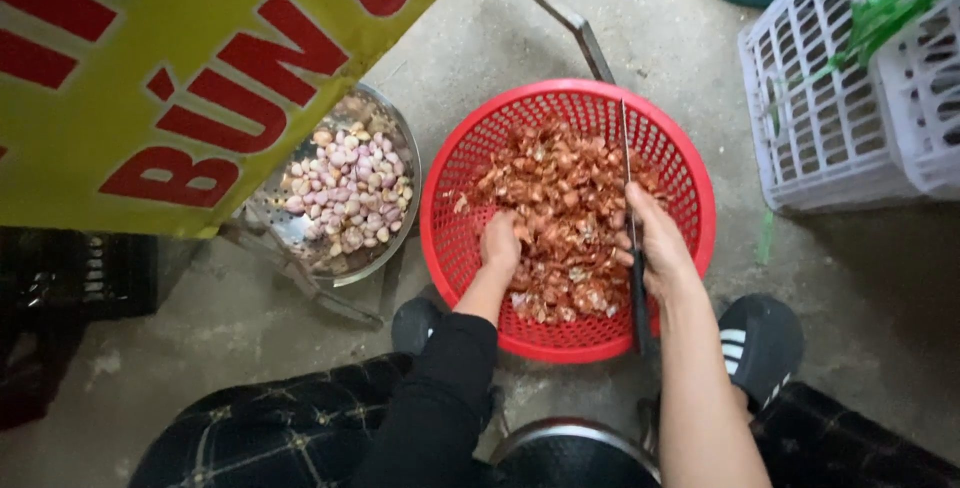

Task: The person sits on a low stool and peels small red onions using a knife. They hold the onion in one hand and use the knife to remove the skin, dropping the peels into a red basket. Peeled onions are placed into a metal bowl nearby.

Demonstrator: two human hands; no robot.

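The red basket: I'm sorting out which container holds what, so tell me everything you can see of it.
The red basket is round, perforated, plastic-looking, standing upright on the concrete floor between the person's feet. It holds a heap of brown unpeeled shallots and skins. The left hand digs into them; the right hand holds a knife over it.

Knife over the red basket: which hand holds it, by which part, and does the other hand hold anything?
The right hand grips the knife by its handle. The left hand digs into the shallots; whether it grips any cannot be told.

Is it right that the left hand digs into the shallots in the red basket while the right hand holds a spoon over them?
Not quite: the head view shows the right hand holding a knife, not a spoon. The left hand does dig into the shallots in the red basket.
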